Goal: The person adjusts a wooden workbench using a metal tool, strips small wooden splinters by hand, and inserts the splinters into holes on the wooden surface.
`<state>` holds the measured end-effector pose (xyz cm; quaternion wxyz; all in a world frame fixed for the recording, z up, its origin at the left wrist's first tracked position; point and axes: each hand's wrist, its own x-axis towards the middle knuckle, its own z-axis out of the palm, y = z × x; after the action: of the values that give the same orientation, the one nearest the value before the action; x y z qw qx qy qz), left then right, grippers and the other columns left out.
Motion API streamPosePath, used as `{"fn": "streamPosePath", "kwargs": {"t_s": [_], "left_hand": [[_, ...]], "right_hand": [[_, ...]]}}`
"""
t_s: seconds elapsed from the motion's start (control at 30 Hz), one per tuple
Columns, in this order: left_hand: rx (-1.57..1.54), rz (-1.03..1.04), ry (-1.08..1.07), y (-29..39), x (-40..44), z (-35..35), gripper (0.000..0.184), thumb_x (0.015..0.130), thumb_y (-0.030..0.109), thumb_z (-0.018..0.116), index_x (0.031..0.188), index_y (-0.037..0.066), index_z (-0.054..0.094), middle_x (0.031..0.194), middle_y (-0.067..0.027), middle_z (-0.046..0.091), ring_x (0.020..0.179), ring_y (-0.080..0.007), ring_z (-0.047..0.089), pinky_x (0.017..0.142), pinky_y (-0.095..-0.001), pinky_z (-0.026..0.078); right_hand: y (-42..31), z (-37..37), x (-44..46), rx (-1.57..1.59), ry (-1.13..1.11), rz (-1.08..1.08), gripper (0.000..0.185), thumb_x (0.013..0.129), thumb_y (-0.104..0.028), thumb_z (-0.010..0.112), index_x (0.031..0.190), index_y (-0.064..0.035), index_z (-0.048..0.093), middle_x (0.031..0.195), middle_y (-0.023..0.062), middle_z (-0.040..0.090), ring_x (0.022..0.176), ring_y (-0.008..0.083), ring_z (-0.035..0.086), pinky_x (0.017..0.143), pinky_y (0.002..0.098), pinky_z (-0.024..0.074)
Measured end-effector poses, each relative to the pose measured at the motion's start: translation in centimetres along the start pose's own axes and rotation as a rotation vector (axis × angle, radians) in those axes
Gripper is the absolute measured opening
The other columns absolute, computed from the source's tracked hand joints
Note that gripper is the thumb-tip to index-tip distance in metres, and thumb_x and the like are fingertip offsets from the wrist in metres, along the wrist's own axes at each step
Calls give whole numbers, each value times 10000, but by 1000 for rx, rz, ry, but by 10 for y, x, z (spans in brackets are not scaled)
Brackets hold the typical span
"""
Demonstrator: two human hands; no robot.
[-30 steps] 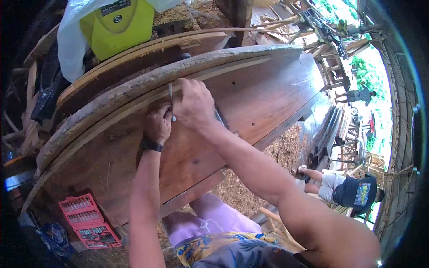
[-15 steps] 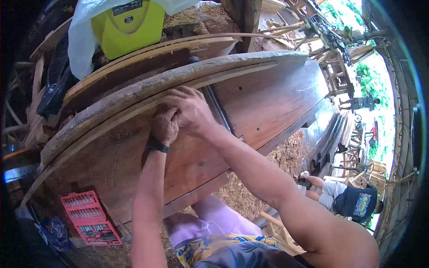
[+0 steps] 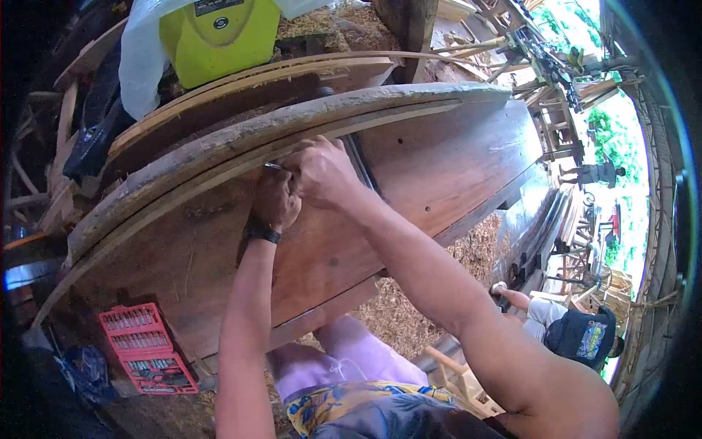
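Note:
My left hand (image 3: 276, 201), with a black band at its wrist, is closed close under the curved wooden edge strip (image 3: 241, 164). A small shiny metal piece (image 3: 273, 167) sticks out at its fingertips; its kind cannot be made out. Pressed against it, my right hand (image 3: 322, 172) has its fingers curled, and what they hold is hidden. Both hands are over the broad reddish-brown wooden panel (image 3: 307, 274), just left of a dark metal strip (image 3: 362, 164) that crosses it.
A red socket set case (image 3: 148, 347) lies open at the panel's lower left. Behind the curved edge stands a yellow-green case (image 3: 219, 44) beside white plastic (image 3: 139, 77). Wood shavings (image 3: 395, 314) cover the ground. A person (image 3: 581, 333) is at the right, another (image 3: 592, 173) farther off.
My right hand's fingers, earlier stretched along the curved edge, are now curled in beside my left hand. The shiny metal piece has come into sight. The view has shifted slightly.

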<state>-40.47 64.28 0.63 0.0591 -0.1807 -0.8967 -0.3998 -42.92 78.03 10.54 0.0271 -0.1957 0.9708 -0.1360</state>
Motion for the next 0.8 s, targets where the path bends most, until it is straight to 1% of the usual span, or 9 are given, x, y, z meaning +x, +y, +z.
{"fn": "streamPosePath", "kwargs": {"t_s": [0.1, 0.13, 0.2, 0.33, 0.37, 0.5, 0.6, 0.7, 0.8], "left_hand": [[0, -13, -59, 12, -1, -13, 168, 879, 128, 610, 990, 20, 678, 1008, -212, 666, 995, -395, 614, 869, -460, 501], [-48, 8, 23, 7, -2, -6, 166, 881, 133, 617, 989, 23, 678, 1004, -208, 669, 979, -393, 620, 856, -460, 504], [-142, 47, 184, -10, -4, 17, 161, 886, 143, 631, 987, 28, 680, 995, -199, 675, 946, -388, 633, 830, -459, 511], [-203, -209, 131, 3, 2, 10, 179, 868, 168, 678, 987, 35, 681, 995, -179, 685, 937, -362, 654, 807, -455, 519], [-190, -202, 169, 5, 3, 12, 193, 860, 170, 688, 996, 34, 678, 1005, -175, 685, 948, -356, 654, 814, -452, 518], [-58, -207, 144, 3, 7, 11, 252, 848, 194, 704, 1047, 44, 664, 1055, -168, 675, 979, -354, 642, 832, -446, 513], [56, 69, 289, 8, 5, 5, 295, 840, 210, 711, 1081, 51, 652, 1081, -172, 665, 979, -358, 632, 826, -441, 510], [-155, -40, 108, -6, -1, 14, 287, 829, 237, 722, 1050, 61, 669, 1052, -169, 675, 953, -361, 640, 796, -446, 514], [-146, -165, 70, -4, 2, 12, 263, 825, 246, 729, 1013, 67, 685, 1001, -155, 684, 915, -359, 648, 773, -450, 519]], "right_hand": [[7, 1, 5, -171, 172, -242, 319, 649, -329, 740, 897, -129, 747, 1029, 147, 665, 1089, 329, 589, 944, 454, 457], [9, -3, 6, -200, 236, -307, 321, 646, -327, 736, 901, -131, 747, 1032, 150, 658, 1111, 317, 574, 963, 449, 446], [4, -16, 3, -50, 202, -76, 322, 707, -290, 704, 946, -77, 725, 1063, 177, 666, 1049, 383, 601, 910, 457, 484], [-30, -59, 2, 107, -33, 617, 346, 767, -295, 703, 986, -28, 702, 1044, 210, 691, 994, 456, 634, 872, 501, 506], [-29, -61, 5, 113, -151, 630, 365, 797, -310, 693, 1016, -18, 689, 1005, 232, 693, 978, 475, 634, 863, 531, 503], [32, 30, 5, 128, -75, 73, 242, 779, -190, 641, 979, -75, 717, 950, 242, 681, 967, 449, 624, 844, 522, 505], [15, -4, 0, 18, -44, -75, 285, 719, -231, 678, 892, -9, 727, 1001, 176, 692, 988, 386, 636, 853, 481, 509], [22, 3, 3, 206, 89, -221, 274, 722, -231, 667, 918, -52, 735, 1019, 136, 683, 1051, 352, 605, 905, 467, 490], [0, -19, -6, 363, 332, 16, 306, 749, -104, 619, 1035, -52, 713, 1022, 197, 679, 997, 401, 609, 898, 466, 483]]}}
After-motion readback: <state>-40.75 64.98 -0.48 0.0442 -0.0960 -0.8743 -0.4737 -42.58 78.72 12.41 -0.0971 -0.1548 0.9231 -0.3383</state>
